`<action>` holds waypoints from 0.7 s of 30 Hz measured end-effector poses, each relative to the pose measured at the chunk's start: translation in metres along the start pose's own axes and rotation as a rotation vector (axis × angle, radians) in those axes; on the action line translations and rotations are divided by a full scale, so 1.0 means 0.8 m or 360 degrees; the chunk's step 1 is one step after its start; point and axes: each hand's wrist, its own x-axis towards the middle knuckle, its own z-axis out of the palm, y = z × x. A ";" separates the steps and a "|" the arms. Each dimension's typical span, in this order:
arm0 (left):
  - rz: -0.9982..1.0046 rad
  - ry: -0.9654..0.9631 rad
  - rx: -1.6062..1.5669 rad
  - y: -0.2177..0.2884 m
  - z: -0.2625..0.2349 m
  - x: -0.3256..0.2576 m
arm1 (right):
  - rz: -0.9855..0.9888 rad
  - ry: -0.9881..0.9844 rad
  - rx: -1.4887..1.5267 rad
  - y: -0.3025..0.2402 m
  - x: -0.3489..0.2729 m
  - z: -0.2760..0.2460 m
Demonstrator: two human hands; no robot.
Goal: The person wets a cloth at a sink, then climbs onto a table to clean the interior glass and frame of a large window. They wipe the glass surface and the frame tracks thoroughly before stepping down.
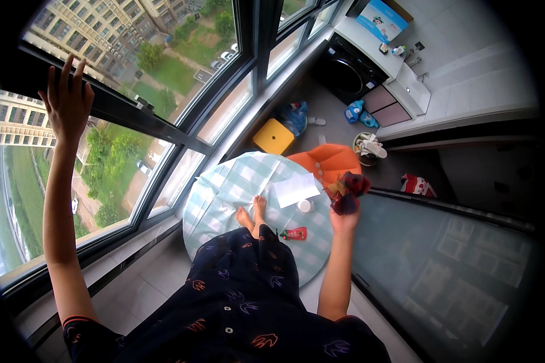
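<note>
I stand barefoot on a round table (224, 193) covered with a pale green checked cloth, next to a large window. My left hand (68, 97) reaches up with fingers spread and rests on the dark window frame (127, 112). My right hand (345, 212) is held out to the side, closed on a crumpled dark red and purple cloth (347, 190). By my feet (253, 215) lie a red flat packet (295, 233), a small white cup (305, 206) and a white sheet of paper (297, 189).
An orange chair (327, 160) stands behind the table, a yellow stool (274, 136) beyond it. A dark glass sliding door (442, 266) is on the right. Farther off are a black washing machine (345, 75), a white counter with a sink (415, 91) and scattered shoes.
</note>
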 end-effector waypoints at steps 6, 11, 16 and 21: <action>-0.0035 -0.0055 -0.0025 0.003 -0.005 0.002 | 0.0019 -0.0187 -0.0039 0.007 -0.033 -0.002; -0.0114 -0.0088 -0.0079 0.008 -0.011 0.002 | -0.0074 -0.0022 0.0055 0.012 -0.071 -0.008; -0.0114 -0.0054 -0.0161 0.008 -0.012 0.001 | -0.0072 -0.0156 0.0008 0.016 -0.088 0.004; -0.0080 -0.0045 -0.0158 0.007 -0.016 0.002 | -0.0146 0.0000 -0.0124 0.011 -0.078 0.018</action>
